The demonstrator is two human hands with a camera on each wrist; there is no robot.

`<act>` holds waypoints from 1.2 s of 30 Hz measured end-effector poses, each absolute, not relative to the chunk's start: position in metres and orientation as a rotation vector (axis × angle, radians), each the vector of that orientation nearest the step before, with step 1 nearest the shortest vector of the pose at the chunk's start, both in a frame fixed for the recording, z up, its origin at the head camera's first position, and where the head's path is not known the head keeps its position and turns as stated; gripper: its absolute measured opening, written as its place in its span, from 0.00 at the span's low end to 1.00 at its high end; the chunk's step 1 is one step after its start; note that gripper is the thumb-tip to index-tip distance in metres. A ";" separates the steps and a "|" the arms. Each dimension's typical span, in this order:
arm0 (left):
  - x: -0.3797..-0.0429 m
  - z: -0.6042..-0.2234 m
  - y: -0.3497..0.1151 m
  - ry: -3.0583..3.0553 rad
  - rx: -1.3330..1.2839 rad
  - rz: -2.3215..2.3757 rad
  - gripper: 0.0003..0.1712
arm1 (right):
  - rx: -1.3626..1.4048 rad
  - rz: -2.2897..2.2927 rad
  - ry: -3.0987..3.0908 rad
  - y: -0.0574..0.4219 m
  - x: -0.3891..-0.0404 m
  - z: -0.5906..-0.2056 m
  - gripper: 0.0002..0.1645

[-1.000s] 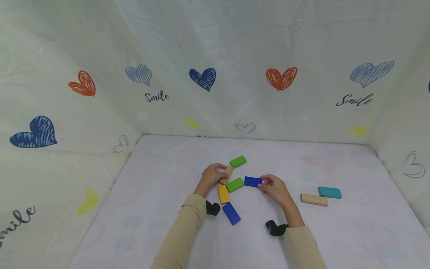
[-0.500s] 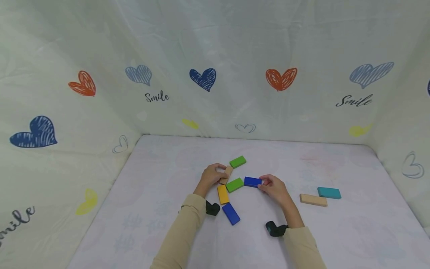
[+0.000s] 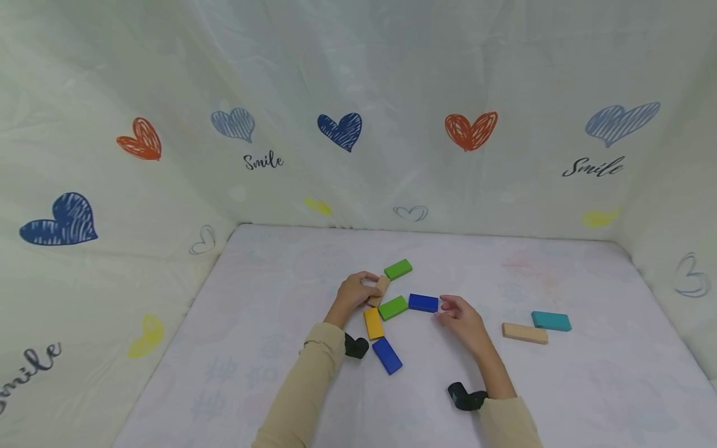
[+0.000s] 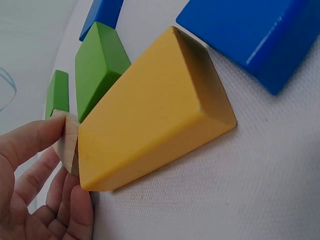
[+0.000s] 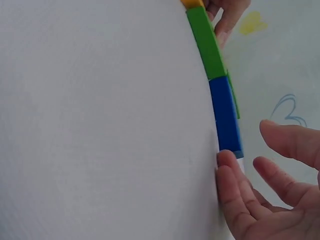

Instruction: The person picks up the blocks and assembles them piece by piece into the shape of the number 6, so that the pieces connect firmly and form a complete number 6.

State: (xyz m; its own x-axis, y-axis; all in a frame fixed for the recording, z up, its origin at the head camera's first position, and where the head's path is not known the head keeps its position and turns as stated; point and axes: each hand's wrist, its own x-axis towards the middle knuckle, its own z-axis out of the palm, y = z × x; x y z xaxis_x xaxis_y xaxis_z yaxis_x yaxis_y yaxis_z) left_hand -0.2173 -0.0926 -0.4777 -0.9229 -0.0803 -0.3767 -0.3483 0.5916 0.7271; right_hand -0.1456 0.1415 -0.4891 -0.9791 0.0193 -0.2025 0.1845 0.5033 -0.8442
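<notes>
My left hand (image 3: 353, 294) pinches a plain wooden block (image 3: 383, 285) between thumb and fingers, low on the table. A green block (image 3: 398, 269) lies at that block's far end, and a second green block (image 4: 97, 70) sits close to its near end. From there a blue block (image 3: 423, 303) continues the line to the right. My right hand (image 3: 463, 320) is just past the blue block's right end, thumb and fingers spread, holding nothing. A yellow block (image 4: 145, 110) runs toward me, followed by another blue block (image 3: 388, 356). All lie flat.
Off to the right, a teal block (image 3: 551, 321) and a plain wooden block (image 3: 524, 333) lie side by side on the white table (image 3: 605, 386). A white curtain (image 3: 392, 74) printed with hearts rises behind the table. Black wrist cameras (image 3: 466, 396) hang below the forearms.
My right hand has let go of the right-hand blue block, spread its fingers and drawn back slightly right and toward me. The left hand and the blocks have kept their places.
</notes>
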 end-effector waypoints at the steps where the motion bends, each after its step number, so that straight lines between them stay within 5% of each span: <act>1: -0.217 -0.477 -0.092 2.514 -0.352 1.248 0.18 | 0.176 -1.485 2.562 0.142 -0.143 -0.487 0.29; 15: -0.218 -0.479 -0.092 2.503 -0.362 1.250 0.18 | 0.083 -1.425 2.679 0.175 -0.115 -0.454 0.31; 36: -0.216 -0.474 -0.090 2.517 -0.360 1.245 0.18 | 0.149 -1.130 2.780 0.256 -0.097 -0.458 0.37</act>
